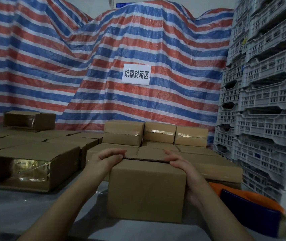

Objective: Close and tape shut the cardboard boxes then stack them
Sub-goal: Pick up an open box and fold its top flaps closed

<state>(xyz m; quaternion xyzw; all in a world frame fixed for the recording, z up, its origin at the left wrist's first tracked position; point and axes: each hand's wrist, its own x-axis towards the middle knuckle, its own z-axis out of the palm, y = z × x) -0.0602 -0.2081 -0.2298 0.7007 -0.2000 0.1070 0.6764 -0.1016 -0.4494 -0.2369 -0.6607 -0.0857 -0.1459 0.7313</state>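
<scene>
Box (pixel 145 192) before taped boxes (pixel 156 134), crates (pixel 267 101) rightward.

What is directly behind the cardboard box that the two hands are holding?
Behind the held box lie closed boxes, with three taped boxes standing further back. The held box hides their near sides.

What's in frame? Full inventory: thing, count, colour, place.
held box: 1, brown, centre front, flaps nearly shut
taped boxes: 3 in back row, brown, more beneath
open box: 1, brown, left, on its side, taped inside
box on pile: 1, brown, far left
tape dispenser: 1, orange and blue, right front
crates: many, grey, stacked right
tarp: 1, red-blue-white striped, behind
sign: 1, white, on tarp
left hand: on box's top left edge
right hand: on box's top right edge
</scene>
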